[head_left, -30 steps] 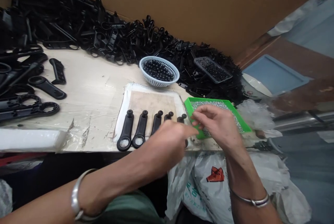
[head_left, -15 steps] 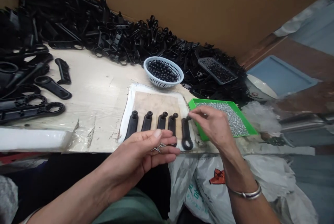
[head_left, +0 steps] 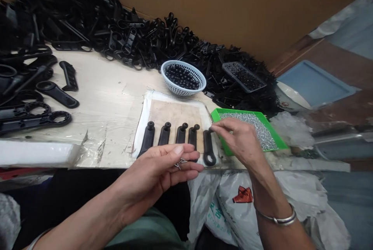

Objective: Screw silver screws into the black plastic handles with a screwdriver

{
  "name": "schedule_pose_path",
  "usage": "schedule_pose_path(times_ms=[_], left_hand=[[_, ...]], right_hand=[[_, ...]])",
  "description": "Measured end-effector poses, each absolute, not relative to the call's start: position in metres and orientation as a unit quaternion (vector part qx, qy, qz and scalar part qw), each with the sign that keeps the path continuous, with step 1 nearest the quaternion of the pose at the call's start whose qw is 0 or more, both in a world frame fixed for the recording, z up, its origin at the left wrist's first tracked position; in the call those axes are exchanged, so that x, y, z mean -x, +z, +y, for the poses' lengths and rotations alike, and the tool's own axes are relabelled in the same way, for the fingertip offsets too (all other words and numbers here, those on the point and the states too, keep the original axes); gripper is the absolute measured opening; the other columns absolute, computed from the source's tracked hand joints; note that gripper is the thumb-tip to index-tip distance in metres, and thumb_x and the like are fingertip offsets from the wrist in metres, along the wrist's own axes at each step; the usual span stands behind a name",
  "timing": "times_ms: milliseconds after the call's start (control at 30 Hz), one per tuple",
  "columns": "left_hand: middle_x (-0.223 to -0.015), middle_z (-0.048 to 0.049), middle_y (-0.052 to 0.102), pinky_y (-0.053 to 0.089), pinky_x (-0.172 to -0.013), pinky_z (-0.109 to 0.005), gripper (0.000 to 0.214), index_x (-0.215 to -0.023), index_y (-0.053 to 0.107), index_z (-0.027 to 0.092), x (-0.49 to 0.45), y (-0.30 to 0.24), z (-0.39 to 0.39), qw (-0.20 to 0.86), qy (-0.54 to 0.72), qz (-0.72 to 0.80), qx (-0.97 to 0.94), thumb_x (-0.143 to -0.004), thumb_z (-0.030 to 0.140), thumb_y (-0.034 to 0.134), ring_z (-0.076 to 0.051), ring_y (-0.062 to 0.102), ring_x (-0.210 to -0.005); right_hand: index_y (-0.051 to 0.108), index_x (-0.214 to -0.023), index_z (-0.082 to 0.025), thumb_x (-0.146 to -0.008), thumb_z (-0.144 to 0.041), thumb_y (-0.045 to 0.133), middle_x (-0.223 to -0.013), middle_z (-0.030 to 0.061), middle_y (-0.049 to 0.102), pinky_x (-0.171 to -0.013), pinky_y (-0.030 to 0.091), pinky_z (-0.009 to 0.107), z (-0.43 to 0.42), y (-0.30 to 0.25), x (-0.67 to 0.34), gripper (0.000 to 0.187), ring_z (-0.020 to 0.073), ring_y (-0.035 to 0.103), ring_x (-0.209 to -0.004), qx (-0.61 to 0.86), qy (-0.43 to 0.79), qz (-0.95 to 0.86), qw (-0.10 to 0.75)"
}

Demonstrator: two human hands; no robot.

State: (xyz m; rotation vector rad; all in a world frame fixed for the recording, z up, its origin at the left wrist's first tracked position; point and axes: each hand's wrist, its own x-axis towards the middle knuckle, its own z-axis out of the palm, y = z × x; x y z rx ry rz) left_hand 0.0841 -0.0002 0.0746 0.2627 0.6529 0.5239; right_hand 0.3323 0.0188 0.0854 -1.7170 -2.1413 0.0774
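Note:
Several black plastic handles [head_left: 164, 136] lie side by side on a worn brown pad [head_left: 175, 114] with a white border. My left hand [head_left: 163, 168] hovers palm up at the table's near edge, fingers half curled, with a few small metal screws [head_left: 179, 163] resting on them. My right hand [head_left: 240, 139] pinches something small, probably a screw, at the top of the rightmost handle [head_left: 208, 147]. A green tray [head_left: 217, 115] full of silver screws sits just right of the pad.
A white basket [head_left: 183, 77] of black balls stands behind the pad, a dark tray [head_left: 244, 76] of small parts to its right. Heaps of black plastic parts [head_left: 87, 21] line the back and left, against a cardboard wall. Plastic bags [head_left: 233, 207] hang below the table edge.
A second ago both hands met at the green tray. My left hand has drawn back palm up with screws on it, and my right hand has moved to the rightmost handle's top.

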Motion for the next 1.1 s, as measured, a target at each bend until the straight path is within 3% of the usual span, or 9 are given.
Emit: schedule_pose_path(times_ms=[233,433,533,600,667,867,1100], left_hand=[[-0.118,-0.0168,0.065,0.059,-0.084,-0.025,0.027,-0.113,0.063,0.006,-0.084,0.078,0.002,0.902,0.247,0.330,-0.128,-0.090,0.021,0.061,-0.022,0.068,-0.097],[-0.114,-0.0172,0.067,0.059,-0.081,-0.023,0.025,-0.110,0.065,0.006,-0.084,0.080,0.002,0.904,0.240,0.330,-0.122,-0.086,0.012,0.064,-0.020,0.070,-0.089],[-0.112,-0.0171,0.067,0.060,-0.080,-0.022,0.023,-0.108,0.067,0.007,-0.083,0.079,0.001,0.905,0.241,0.328,-0.125,-0.085,0.012,0.065,-0.020,0.070,-0.089],[-0.112,-0.0170,0.068,0.060,-0.080,-0.023,0.022,-0.106,0.068,0.007,-0.083,0.079,0.002,0.905,0.241,0.327,-0.124,-0.085,0.011,0.064,-0.021,0.070,-0.090],[-0.111,-0.0168,0.068,0.060,-0.081,-0.023,0.020,-0.104,0.069,0.007,-0.082,0.079,0.002,0.905,0.241,0.328,-0.122,-0.085,0.010,0.063,-0.021,0.070,-0.091],[-0.110,-0.0163,0.068,0.059,-0.082,-0.023,0.019,-0.103,0.071,0.008,-0.083,0.075,0.004,0.911,0.241,0.311,-0.122,-0.086,0.014,0.065,-0.021,0.070,-0.092],[-0.113,-0.0165,0.067,0.059,-0.083,-0.022,0.021,-0.105,0.070,0.008,-0.083,0.072,0.004,0.914,0.232,0.307,-0.126,-0.086,0.015,0.065,-0.020,0.069,-0.093]], right_hand=[[0.072,-0.094,-0.015,-0.089,-0.020,0.061,-0.095,0.0022,0.070,-0.081,0.047,0.028,0.018,0.097,-0.341,0.013,0.0155,0.064,-0.089,0.609,0.033,-0.774,0.173],[0.066,-0.115,-0.023,-0.090,-0.022,0.060,-0.105,0.0049,0.063,-0.082,0.044,0.036,0.026,0.114,-0.336,0.026,0.0218,0.053,-0.098,0.534,0.033,-0.845,0.004],[0.069,-0.095,-0.020,-0.092,-0.018,0.056,-0.090,0.0041,0.061,-0.078,0.042,0.033,0.032,0.120,-0.328,0.013,0.0197,0.051,-0.092,0.545,0.071,-0.832,-0.072],[0.064,-0.078,-0.017,-0.090,-0.014,0.056,-0.081,0.0044,0.058,-0.073,0.041,0.031,0.033,0.120,-0.325,0.015,0.0191,0.050,-0.088,0.556,0.076,-0.822,-0.101],[0.063,-0.074,-0.016,-0.090,-0.011,0.055,-0.078,0.0045,0.058,-0.071,0.040,0.031,0.033,0.118,-0.326,0.018,0.0189,0.050,-0.086,0.547,0.063,-0.830,-0.092],[0.067,-0.095,-0.013,-0.094,-0.017,0.052,-0.082,0.0041,0.061,-0.071,0.041,0.032,0.029,0.100,-0.343,0.015,0.0184,0.048,-0.082,0.474,0.017,-0.880,-0.007],[0.067,-0.095,-0.009,-0.088,-0.011,0.058,-0.086,0.0078,0.063,-0.074,0.045,0.031,0.026,0.087,-0.348,0.011,0.0192,0.050,-0.086,0.472,0.006,-0.879,0.066]])
